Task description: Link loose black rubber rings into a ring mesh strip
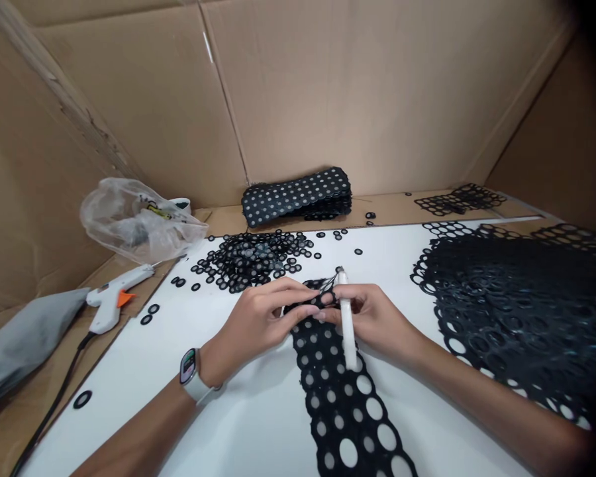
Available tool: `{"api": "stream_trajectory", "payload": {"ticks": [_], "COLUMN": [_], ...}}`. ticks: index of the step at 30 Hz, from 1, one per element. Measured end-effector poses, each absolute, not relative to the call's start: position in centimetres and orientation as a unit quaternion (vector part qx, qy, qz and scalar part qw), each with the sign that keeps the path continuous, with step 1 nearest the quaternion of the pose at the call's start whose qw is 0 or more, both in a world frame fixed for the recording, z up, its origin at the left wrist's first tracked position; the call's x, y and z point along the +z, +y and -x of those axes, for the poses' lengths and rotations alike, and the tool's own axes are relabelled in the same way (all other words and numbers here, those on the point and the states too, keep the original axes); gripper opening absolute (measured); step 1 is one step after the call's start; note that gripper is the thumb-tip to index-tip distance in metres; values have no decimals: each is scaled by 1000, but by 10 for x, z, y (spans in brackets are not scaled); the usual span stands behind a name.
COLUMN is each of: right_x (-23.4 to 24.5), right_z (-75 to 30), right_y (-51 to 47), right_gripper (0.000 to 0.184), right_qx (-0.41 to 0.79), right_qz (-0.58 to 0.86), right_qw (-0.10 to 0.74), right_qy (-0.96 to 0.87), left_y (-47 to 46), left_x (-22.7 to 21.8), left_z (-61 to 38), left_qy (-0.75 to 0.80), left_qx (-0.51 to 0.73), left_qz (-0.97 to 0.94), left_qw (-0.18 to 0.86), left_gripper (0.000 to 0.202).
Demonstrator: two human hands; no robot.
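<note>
A black perforated strip (345, 404) full of round holes lies on the white board (258, 424) and runs from the bottom edge up to my hands. My left hand (263, 318), with a watch on the wrist, pinches the strip's far end with its fingers closed. My right hand (372, 318) is closed around a white stick-shaped tool (346, 324) and also touches the strip's end. The tool's tip points away from me. Just beyond my hands is a pile of small black rings (251, 258).
A white glue gun (112, 301) with an orange trigger lies at the left beside a grey cloth (24, 338) and a clear plastic bag (136, 218). A stack of perforated strips (298, 195) sits at the back. A heap of black netting scraps (521, 311) fills the right. Cardboard walls surround everything.
</note>
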State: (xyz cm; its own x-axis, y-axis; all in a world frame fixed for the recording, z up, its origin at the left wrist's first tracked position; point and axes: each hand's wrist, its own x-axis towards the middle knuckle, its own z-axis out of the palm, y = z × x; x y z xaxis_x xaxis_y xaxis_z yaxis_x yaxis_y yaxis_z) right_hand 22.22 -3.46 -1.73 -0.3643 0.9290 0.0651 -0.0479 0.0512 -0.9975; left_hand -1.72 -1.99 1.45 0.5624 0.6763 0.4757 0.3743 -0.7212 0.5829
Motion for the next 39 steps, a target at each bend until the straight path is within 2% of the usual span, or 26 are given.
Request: {"api": "stream_trajectory", "payload": {"ticks": [3,7,13,15,17,19,22,27,30,33,39], "right_x": [-14,-9,-11,-12,-11,-9,-5,3,4,0,-4], "right_z": [-221,-222,-227,-229,-229,-229,-228,-227,-226,-225,-224], "right_y": [-40,-45,-36,-33,-31,-30,-31,-33,-34,-33,-35], "right_gripper": [12,17,29,34,39,45,47,44,45,45,27], "right_qx": [517,464,467,458,451,467,544,621,649,650,575], "right_qz": [376,377,441,466,478,476,452,396,373,386,405], "right_qw": [419,410,386,375,377,386,403,429,417,400,399], "right_qy": [-645,-688,-661,-658,-653,-637,-580,-523,-514,-519,-589], "left_y": [-21,-20,14,24,26,18,-3,-25,-24,-23,-23], "left_x": [20,25,18,15,13,13,14,10,9,9,9], "left_z": [14,11,41,53,56,49,28,8,9,11,11], "left_qy": [330,391,486,520,535,510,400,311,319,335,339], "left_qx": [347,340,479,483,469,459,445,394,412,407,386], "left_qz": [-829,-793,-695,-678,-685,-716,-790,-848,-838,-837,-843], "left_qw": [290,320,228,193,157,130,135,173,161,145,161], "left_gripper": [19,32,30,27,36,34,19,34,30,28,28]}}
